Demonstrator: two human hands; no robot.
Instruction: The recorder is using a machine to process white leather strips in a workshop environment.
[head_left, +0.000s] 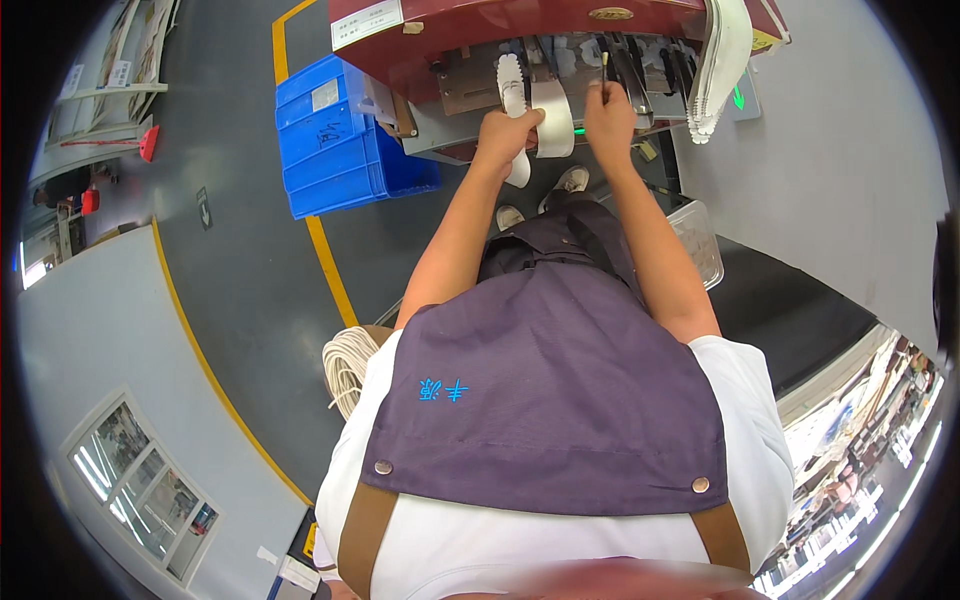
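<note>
My left hand (508, 135) is closed around a white strip with a notched edge (512, 85), its upper end rising past the thumb and its lower end hanging below the fingers. Just to its right a wide, smooth white band (554, 122) curves down from the machine's front; whether my fingers touch it I cannot tell. In my right hand (609, 115) is a thin, dark-handled tool with a pale tip (604, 62), pinched upright; its exact kind is unclear. Both hands are at the front opening of a dark red machine (560, 18).
More notched white strips (722, 70) drape over the machine's right side. A blue plastic crate (325, 140) stands left of it on the dark floor. A clear plastic bin (697, 240) sits by my right arm, and a coil of cream cord (348, 368) lies at my left.
</note>
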